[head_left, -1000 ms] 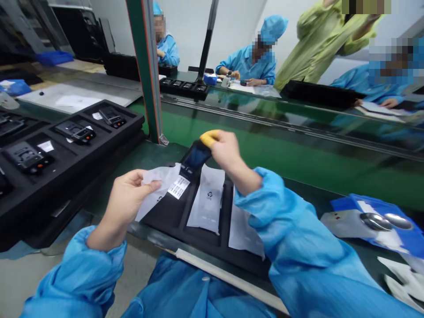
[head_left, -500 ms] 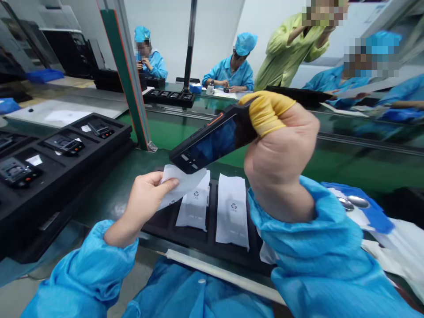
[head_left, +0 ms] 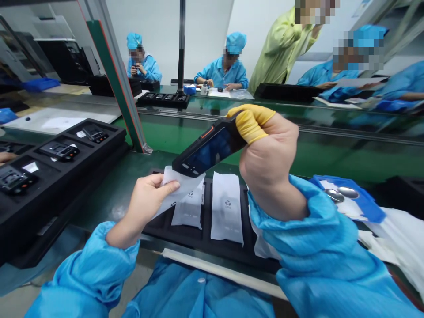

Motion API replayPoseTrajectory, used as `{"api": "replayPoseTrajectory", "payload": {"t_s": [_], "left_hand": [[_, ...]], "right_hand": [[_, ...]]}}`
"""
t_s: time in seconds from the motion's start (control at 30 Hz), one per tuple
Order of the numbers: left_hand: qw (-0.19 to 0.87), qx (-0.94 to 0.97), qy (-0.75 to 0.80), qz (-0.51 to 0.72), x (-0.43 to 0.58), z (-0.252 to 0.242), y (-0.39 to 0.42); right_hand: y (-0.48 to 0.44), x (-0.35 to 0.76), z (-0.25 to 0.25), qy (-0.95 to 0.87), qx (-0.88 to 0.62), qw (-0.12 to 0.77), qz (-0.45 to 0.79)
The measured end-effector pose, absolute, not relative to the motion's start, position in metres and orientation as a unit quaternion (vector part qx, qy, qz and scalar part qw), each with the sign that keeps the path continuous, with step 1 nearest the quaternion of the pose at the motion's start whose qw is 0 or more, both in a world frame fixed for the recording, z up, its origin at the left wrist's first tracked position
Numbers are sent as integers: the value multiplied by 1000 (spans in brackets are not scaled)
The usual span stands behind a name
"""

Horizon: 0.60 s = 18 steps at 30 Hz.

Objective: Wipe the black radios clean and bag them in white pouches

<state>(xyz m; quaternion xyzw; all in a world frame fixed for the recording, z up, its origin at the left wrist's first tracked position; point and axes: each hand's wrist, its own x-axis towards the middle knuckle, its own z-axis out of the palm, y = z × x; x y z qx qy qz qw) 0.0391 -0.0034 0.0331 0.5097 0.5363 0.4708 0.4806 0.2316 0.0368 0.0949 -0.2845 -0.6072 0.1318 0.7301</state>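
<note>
My left hand pinches a white plastic bag between thumb and fingers. Yellow finger covers sit on the fingers of my right hand, which grips the upper end of a black handheld device with a dark screen and an orange side button. The device slants down to the left, its lower end at the bag's mouth; how far it is inside I cannot tell. Below lies a black foam tray with more white bags in its slots, printed with a recycling mark.
At left, a stacked black foam tray holds several devices. A blue bin with shiny oval pieces stands right, beside loose white bags. A green post rises ahead. Several co-workers sit across the line; one stands.
My right hand and the device have come slightly lower, toward the bag in my left hand. The view has shifted a little, and another person's hand now shows at the left edge.
</note>
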Motion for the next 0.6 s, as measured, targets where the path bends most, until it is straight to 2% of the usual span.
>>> {"api": "replayPoseTrajectory", "payload": {"t_s": [0.4, 0.5, 0.6], "left_hand": [[535, 540, 417, 498, 51, 32, -1], [508, 570, 395, 511, 54, 35, 0], [421, 599, 411, 543, 57, 40, 2]], "right_hand": [[33, 232, 96, -646, -374, 631, 212], [29, 226, 94, -658, -377, 611, 228], [25, 219, 89, -688, -383, 570, 233]]}}
